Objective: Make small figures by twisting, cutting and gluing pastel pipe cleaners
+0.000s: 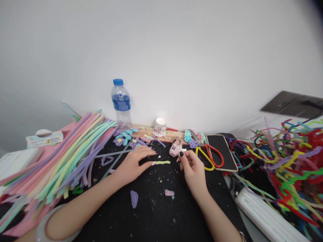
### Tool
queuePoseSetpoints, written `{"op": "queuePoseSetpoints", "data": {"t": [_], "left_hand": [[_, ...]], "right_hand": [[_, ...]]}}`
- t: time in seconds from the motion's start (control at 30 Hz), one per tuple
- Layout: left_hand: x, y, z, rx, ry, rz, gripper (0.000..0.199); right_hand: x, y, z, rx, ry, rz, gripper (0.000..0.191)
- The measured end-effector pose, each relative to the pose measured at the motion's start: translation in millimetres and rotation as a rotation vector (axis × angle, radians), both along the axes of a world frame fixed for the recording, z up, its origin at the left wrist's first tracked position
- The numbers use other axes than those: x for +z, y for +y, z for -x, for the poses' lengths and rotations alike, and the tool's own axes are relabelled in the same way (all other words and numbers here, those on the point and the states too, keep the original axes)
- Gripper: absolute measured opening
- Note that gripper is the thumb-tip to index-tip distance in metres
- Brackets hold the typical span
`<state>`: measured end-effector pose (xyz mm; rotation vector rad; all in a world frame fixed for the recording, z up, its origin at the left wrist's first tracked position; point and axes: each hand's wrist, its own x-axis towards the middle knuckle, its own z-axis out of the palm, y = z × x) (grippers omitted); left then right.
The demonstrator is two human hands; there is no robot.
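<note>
My left hand [136, 160], thumb and forefinger apart, lies on the black work surface [151, 218]. Its thumb tip touches the end of a short yellow-green fuzzy strip [163, 162]. My right hand [193, 166] is closed in a pinch beside a small pale pink object [176, 148]; whatever its fingers hold is too hidden to name. Just right of that hand lie scissors [212, 158] with one yellow and one red handle. A purple fuzzy piece [134, 199] and a small pink piece [169, 193] rest nearer to me.
Long pastel fuzzy stems [75, 151] are heaped at left, tangled bright stems [297, 161] at right. A plastic bottle [121, 101] and paper cup [159, 127] stand by the wall. A phone [223, 153] lies beyond the scissors; a white power strip [267, 215] is lower right.
</note>
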<state>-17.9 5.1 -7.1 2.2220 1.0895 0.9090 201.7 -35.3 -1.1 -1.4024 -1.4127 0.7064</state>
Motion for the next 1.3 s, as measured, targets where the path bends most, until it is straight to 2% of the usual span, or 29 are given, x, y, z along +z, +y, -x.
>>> {"op": "queuePoseSetpoints", "data": {"t": [0.13, 0.2, 0.3, 0.43, 0.6, 0.67, 0.9, 1.0, 1.1, 1.2, 1.3], "left_hand": [[5.5, 0.7, 2.8, 0.138, -0.023, -0.006, 0.02], [6.3, 1.6, 3.7, 0.165, -0.021, 0.001, 0.02], [3.3, 3.6, 4.7, 0.134, 0.012, -0.017, 0.017], [-4.0, 6.7, 5.6, -0.005, 0.088, -0.019, 0.013], [-6.7, 7.1, 6.0, -0.099, 0.133, 0.005, 0.013], [-6.0, 6.6, 5.5, -0.104, 0.134, 0.011, 0.014], [-5.8, 5.9, 3.2, -0.113, 0.083, 0.016, 0.015], [-5.2, 4.9, 3.0, -0.091, 0.076, 0.002, 0.015], [-3.3, 3.9, 3.4, -0.065, 0.084, -0.038, 0.016], [-1.0, 4.3, 4.7, -0.027, 0.082, -0.13, 0.017], [1.3, 6.3, 7.1, 0.043, 0.062, -0.235, 0.018]], "right_hand": [[2.6, -2.2, -3.2, -0.061, -0.1, -0.056, 0.032], [3.1, -2.5, -5.6, -0.104, -0.142, -0.088, 0.035], [2.8, -1.3, -8.8, -0.148, -0.119, -0.12, 0.032], [1.7, 2.4, -11.1, -0.18, 0.022, -0.14, 0.017], [1.1, 4.1, -11.1, -0.165, 0.125, -0.131, 0.014], [1.8, 3.1, -10.4, -0.16, 0.098, -0.144, 0.014], [0.9, -0.4, -10.2, -0.132, -0.103, -0.152, 0.034], [0.1, -0.4, -9.9, -0.08, -0.09, -0.125, 0.033], [0.1, 0.9, -8.3, -0.042, -0.059, -0.102, 0.025], [0.3, 2.9, -6.2, -0.015, -0.042, -0.087, 0.017], [1.1, 3.8, -5.3, -0.016, -0.06, -0.098, 0.019]]}}
